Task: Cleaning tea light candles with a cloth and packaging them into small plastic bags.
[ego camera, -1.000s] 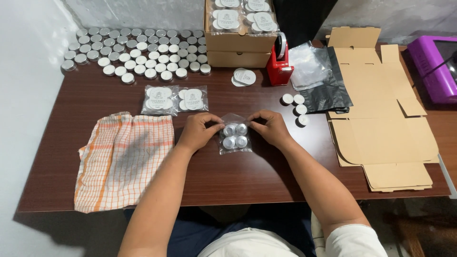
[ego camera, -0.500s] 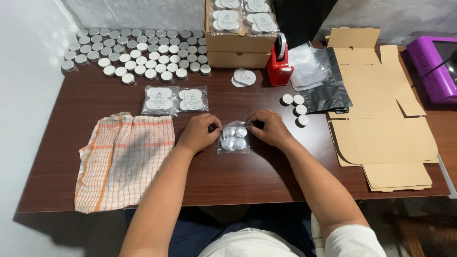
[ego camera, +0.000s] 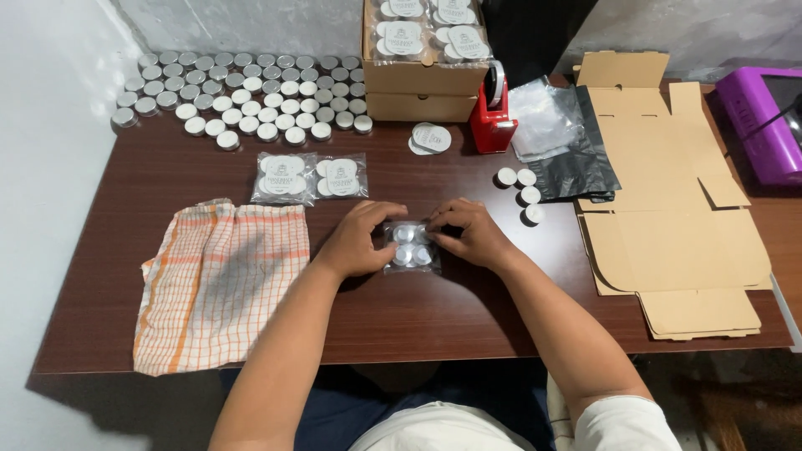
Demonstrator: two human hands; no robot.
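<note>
Fingers (ego camera: 386, 219) of the left hand (ego camera: 357, 242) and of the right hand (ego camera: 472, 235) are curled and pressed together on the two sides of a small clear bag of tealights (ego camera: 411, 247), which lies flat on the brown counter (ego camera: 418, 309) near the middle, a little toward the front edge. Four round white tealights show through the plastic, set in a square. Just behind the left hand lie two sealed bags (ego camera: 311, 177) of the same kind, side by side, each with a round white label. A checked orange-and-white cloth (ego camera: 221, 284) is spread at the front left corner, close to the left forearm. Rows of loose silver-cupped tealights (ego camera: 242, 92) fill the back left corner. At the back edge stands an open cardboard box (ego camera: 422, 58) holding labelled bags, with a red tape dispenser (ego camera: 493, 117) just to its right. Four loose tealights (ego camera: 522, 188) sit right of the right hand, beside clear and black plastic bags (ego camera: 568, 142). Flattened cardboard boxes (ego camera: 677, 217) cover the right end of the counter.
</note>
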